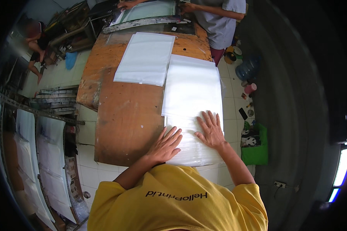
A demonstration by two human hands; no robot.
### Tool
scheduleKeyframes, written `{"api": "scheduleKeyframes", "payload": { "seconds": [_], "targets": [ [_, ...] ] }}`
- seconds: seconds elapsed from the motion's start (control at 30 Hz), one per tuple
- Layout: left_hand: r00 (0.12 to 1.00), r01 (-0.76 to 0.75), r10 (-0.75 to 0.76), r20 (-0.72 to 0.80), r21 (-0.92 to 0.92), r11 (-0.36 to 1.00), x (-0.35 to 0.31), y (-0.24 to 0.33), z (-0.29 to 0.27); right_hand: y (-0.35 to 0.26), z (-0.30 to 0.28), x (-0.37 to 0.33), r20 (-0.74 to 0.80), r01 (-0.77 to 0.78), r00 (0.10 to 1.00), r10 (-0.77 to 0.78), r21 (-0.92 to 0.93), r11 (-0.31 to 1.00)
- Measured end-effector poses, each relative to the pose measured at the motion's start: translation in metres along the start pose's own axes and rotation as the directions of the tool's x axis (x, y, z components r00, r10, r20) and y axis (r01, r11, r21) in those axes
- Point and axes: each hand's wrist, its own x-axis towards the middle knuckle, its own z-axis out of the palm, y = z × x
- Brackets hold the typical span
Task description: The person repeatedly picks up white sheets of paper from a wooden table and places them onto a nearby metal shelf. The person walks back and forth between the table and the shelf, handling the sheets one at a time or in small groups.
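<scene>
A stack of white translucent plastic bags point(192, 88) lies along the right side of the wooden table point(127, 115), its near end at the table's front edge. My right hand point(211, 130) rests on the stack, palm down and fingers spread. At the stack's near left edge lies my left hand point(165, 146), flat with its fingers stretched out. Neither hand grips anything. Farther left on the table, a separate white plastic bag or small pile point(144, 57) lies flat, its right edge close to the stack.
Across the table, a person point(219, 23) works at a framed screen point(150, 12). Another person point(35, 42) sits at the far left. Drying racks with white sheets point(52, 154) stand left. On the right floor are a green bag point(255, 148), a blue water jug point(247, 70) and a phone point(243, 113).
</scene>
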Motion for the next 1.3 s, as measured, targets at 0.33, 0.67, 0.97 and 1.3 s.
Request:
{"api": "scheduleKeyframes", "payload": {
  "seconds": [0.33, 0.67, 0.97, 1.3],
  "targets": [
    [0.999, 0.029, -0.032, -0.031, -0.070, 0.997, -0.013, -0.002, -0.002, -0.002, 0.007, 0.018, -0.067, 0.052, 0.996, -0.053, -0.012, 0.999],
    [1.000, 0.016, -0.018, -0.023, -0.083, 0.996, -0.015, -0.003, -0.002, -0.019, -0.021, 0.044, -0.200, 0.054, 0.979, -0.044, 0.045, 0.997],
    [0.997, 0.002, -0.005, -0.077, -0.043, 0.999, -0.016, -0.002, -0.002, -0.011, 0.017, 0.063, -0.137, -0.027, 0.990, 0.029, 0.019, 0.999],
    [0.929, 0.019, -0.147, -0.340, -0.354, 0.935, -0.023, -0.012, 0.011, 0.013, 0.001, 0.053, -0.280, -0.211, 0.919, 0.276, 0.241, 0.947]
  ]
}}
